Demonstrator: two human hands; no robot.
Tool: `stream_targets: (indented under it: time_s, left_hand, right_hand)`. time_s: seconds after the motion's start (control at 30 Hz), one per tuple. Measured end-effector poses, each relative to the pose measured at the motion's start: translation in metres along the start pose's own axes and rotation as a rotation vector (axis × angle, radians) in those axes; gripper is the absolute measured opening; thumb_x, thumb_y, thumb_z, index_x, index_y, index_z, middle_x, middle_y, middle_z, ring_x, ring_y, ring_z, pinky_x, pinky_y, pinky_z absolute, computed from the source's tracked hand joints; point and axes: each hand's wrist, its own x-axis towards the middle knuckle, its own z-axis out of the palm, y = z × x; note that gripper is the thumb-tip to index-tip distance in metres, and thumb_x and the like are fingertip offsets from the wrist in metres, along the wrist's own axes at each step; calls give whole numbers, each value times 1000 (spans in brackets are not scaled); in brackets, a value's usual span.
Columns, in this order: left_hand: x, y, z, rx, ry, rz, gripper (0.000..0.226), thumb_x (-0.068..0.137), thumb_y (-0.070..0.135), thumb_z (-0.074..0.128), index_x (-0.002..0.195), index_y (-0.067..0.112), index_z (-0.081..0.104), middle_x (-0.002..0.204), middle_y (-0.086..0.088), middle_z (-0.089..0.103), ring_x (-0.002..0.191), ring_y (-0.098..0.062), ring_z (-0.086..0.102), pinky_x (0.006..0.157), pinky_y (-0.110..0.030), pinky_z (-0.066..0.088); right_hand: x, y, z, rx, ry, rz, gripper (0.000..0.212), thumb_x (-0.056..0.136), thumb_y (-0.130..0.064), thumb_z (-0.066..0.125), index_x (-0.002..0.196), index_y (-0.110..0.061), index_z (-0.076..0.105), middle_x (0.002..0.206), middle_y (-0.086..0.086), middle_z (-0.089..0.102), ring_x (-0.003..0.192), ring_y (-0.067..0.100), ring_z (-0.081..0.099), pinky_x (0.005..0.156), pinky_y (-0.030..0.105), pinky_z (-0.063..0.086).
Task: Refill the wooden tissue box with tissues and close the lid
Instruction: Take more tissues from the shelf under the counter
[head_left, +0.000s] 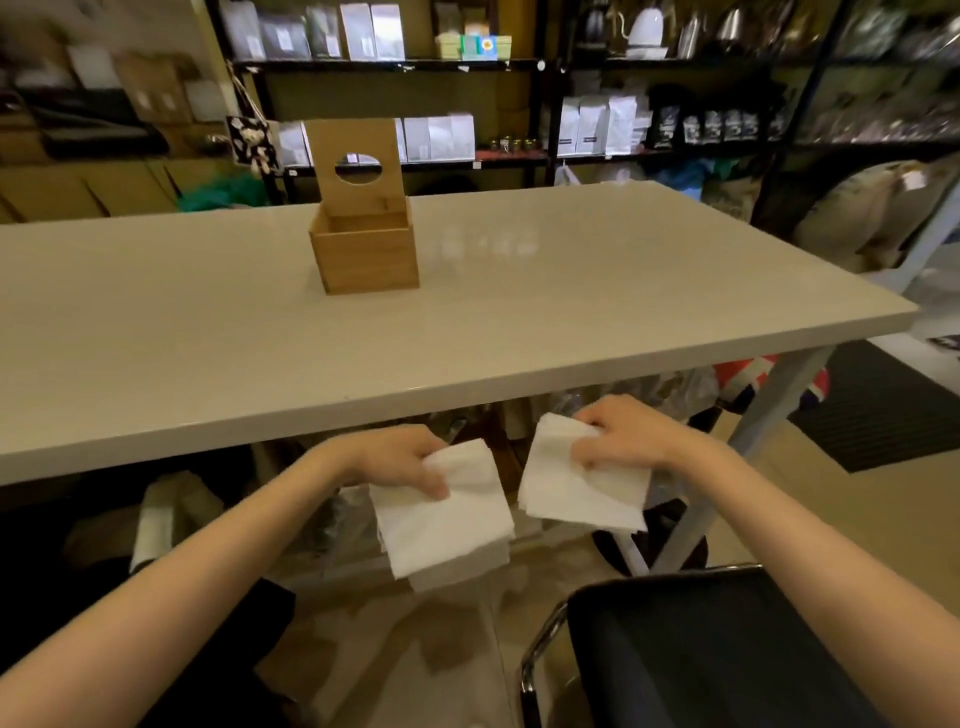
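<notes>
The wooden tissue box (370, 255) stands on the white table (571, 291), toward its far middle. Its lid (355, 165), with an oval hole, is swung up and stands upright at the back. The inside of the box looks empty as far as I can see. Below the table's near edge, my left hand (399, 460) grips one stack of white tissues (444, 519), and my right hand (626, 435) grips a second stack of tissues (582, 486). Both stacks are held in the air, side by side, apart from each other.
A black chair (701, 649) with a chrome frame stands at the lower right, close to my right arm. Bags and clutter lie under the table. Shelves with packets and kettles (467, 104) line the far wall. A dark mat (883, 410) lies on the floor at right.
</notes>
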Motion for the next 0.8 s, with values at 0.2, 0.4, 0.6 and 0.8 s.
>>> stream_targets:
  time_s: [0.2, 0.4, 0.6, 0.8]
  left_hand:
    - [-57, 29, -52, -55, 124, 1, 5, 83, 23, 59, 86, 26, 57, 89, 6, 64, 81, -11, 64, 69, -19, 51]
    - [-78, 33, -120, -46, 161, -27, 13, 84, 25, 59, 96, 22, 62, 93, 8, 67, 87, -9, 65, 71, -18, 54]
    - [-72, 16, -193, -11, 228, -50, 14, 81, 20, 62, 95, 19, 64, 90, 6, 68, 82, -9, 66, 67, -16, 55]
    - [-68, 8, -265, 39, 362, -48, 11, 77, 22, 67, 87, 19, 66, 85, 4, 70, 78, -14, 68, 63, -18, 55]
  right_hand:
    - [-13, -55, -51, -37, 71, -104, 15, 81, -23, 57, 83, -10, 64, 80, 5, 61, 68, 18, 54, 56, 21, 39]
    - [19, -93, -97, -51, 141, -171, 23, 69, -31, 56, 65, -10, 63, 66, 2, 57, 62, 17, 50, 58, 27, 38]
    - [80, -121, -136, -82, 112, -196, 20, 61, -31, 50, 58, -15, 60, 60, -4, 56, 60, 11, 50, 62, 24, 40]
    - [135, -140, -166, -115, 101, -198, 24, 82, -16, 54, 58, -16, 57, 67, -1, 55, 66, 11, 50, 63, 20, 37]
